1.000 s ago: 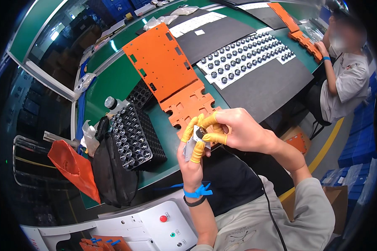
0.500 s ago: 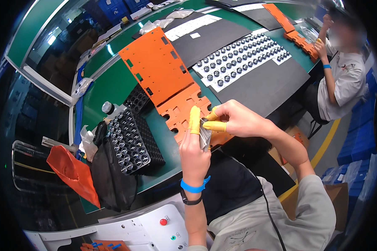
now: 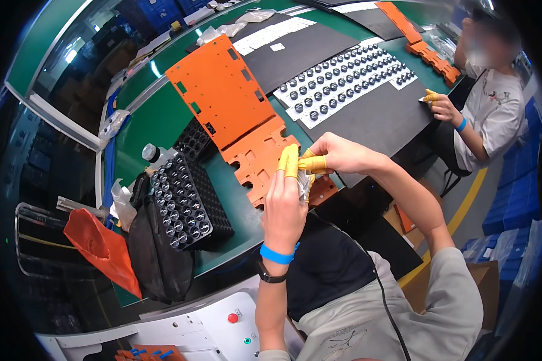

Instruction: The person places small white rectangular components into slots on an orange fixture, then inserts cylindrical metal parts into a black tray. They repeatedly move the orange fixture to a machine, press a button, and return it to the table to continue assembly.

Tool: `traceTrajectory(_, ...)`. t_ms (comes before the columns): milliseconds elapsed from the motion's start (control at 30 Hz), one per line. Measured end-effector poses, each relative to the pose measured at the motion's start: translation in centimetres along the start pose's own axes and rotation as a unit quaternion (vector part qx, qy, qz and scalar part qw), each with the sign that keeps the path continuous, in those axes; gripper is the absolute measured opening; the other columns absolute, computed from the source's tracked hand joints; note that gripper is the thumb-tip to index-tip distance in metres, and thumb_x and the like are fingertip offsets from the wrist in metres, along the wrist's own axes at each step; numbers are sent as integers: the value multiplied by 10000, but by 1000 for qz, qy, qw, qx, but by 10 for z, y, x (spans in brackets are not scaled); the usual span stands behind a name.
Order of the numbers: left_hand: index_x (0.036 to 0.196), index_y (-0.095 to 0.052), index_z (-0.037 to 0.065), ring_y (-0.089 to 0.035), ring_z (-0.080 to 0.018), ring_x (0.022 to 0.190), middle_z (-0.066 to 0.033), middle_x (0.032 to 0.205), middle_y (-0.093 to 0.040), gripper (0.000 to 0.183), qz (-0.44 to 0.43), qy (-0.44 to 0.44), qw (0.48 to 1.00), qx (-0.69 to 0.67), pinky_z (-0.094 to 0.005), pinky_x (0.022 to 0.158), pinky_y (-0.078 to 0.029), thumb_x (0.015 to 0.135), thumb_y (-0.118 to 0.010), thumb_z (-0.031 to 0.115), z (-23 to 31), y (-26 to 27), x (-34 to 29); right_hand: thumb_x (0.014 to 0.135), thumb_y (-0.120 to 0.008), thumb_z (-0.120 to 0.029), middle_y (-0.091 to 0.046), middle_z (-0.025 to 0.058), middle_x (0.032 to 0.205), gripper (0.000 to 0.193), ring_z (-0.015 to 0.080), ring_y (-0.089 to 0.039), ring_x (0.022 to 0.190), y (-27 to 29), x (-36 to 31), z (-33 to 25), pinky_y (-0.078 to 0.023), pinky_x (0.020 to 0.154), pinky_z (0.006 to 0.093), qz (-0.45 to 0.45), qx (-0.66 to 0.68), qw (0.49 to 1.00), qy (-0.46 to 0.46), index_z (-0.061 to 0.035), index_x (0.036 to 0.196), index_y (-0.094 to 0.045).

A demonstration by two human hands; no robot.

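Yellow finger covers are on the fingers of both my hands. My left hand (image 3: 285, 201), with a blue wristband and a dark watch below it, is closed around a small silvery-grey piece (image 3: 304, 185) that is mostly hidden by the palm. My right hand (image 3: 346, 155) is pinched at the left fingertips; what lies between its fingers is too small to make out. Both hands are above the near end of an orange fixture plate (image 3: 256, 157). A larger orange panel (image 3: 214, 90) joins its far side.
A black tray (image 3: 183, 207) of round black parts stands left, beside a bottle (image 3: 150, 153) and a red bag (image 3: 102, 249). White sheets (image 3: 312, 117) with rows of black round parts lie on black mats (image 3: 376, 135). A co-worker (image 3: 488, 114) sits at the right.
My right fingers have closed in against the left fingertips, and my left fingers have drawn together. The co-worker's hand has come down from head height to the black mat, holding something small and white.
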State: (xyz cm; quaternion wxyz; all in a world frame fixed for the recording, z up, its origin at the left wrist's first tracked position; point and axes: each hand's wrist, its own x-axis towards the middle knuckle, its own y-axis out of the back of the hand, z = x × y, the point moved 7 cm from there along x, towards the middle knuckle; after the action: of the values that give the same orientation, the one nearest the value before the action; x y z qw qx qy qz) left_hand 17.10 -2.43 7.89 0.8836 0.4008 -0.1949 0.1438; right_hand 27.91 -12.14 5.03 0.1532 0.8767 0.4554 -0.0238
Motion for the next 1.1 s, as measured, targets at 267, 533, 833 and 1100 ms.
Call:
traceTrajectory(267,1420,-441,-28,-564,-425,1189,-251,1327,-563,558,-10,-4,1000,-1,-462,982,-469,883,-591,-48,-13,-9,7,915,-632,-263,-679,76,699,327,85,-593,631,-4,9,-1,-496,609,280,46,-16,999,19,45,854,-723)
traceTrajectory(533,1431,-427,-39,-583,-346,1223,-238,1391,-535,473,83,12,993,-84,-382,996,-476,968,-523,-18,-40,0,2,906,-616,-272,-640,209,679,356,273,-650,647,38,28,-5,-496,655,402,194,-206,959,-8,74,866,-692)
traceTrajectory(833,1382,-504,-13,-648,-221,934,-191,1219,-652,407,38,92,983,-154,-311,843,-501,976,-517,11,-53,-8,-5,923,-632,-290,-651,230,724,385,301,-668,708,50,77,14,-497,678,431,170,-244,953,-52,88,855,-662)
traceTrajectory(1100,1358,-546,32,-620,-139,758,-147,1074,-696,367,40,125,975,-181,-291,712,-503,993,-521,60,-60,-14,-5,1012,-532,-294,-506,6,658,367,106,-497,550,45,98,43,-491,548,311,24,-148,976,-156,7,809,-584)
